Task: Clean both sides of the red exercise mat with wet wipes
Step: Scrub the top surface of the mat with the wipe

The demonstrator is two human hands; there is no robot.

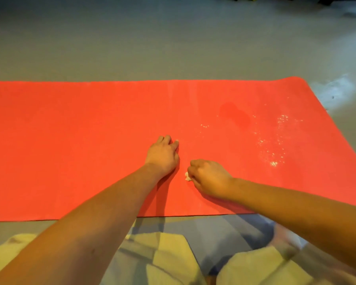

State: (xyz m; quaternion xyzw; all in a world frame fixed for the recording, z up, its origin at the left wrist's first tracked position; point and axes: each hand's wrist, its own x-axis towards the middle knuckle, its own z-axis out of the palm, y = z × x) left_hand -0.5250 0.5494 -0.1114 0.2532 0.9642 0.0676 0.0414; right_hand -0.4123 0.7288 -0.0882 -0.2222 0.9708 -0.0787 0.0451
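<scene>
The red exercise mat (70, 140) lies flat on a grey floor (132, 48) and spans the middle of the frame from the left edge almost to the right edge. Its right end shows in the upper right, and its near long edge runs across the lower third.

The left grip (162, 155), a bare hand, rests palm down on the mat just left of centre. Its fingers are a little bent, point toward the top of the frame, lie on the red surface and hold nothing.

The right grip (209, 177) sits just beside it, lower and to the right, knuckles up. Its fingers are curled tight round a small white wet wipe (187, 176). Only a crumpled bit of the wipe pokes out at the left side of the fist, touching the mat. The two grips are near each other but apart.

In the right part of the mat a scatter of pale specks (275, 140) catches the light, and a darker patch (234, 114) shows further up. Both forearms reach in from the bottom corners. Below the mat's near edge, blurred pale yellow clothing (169, 254) fills the bottom of the frame.
</scene>
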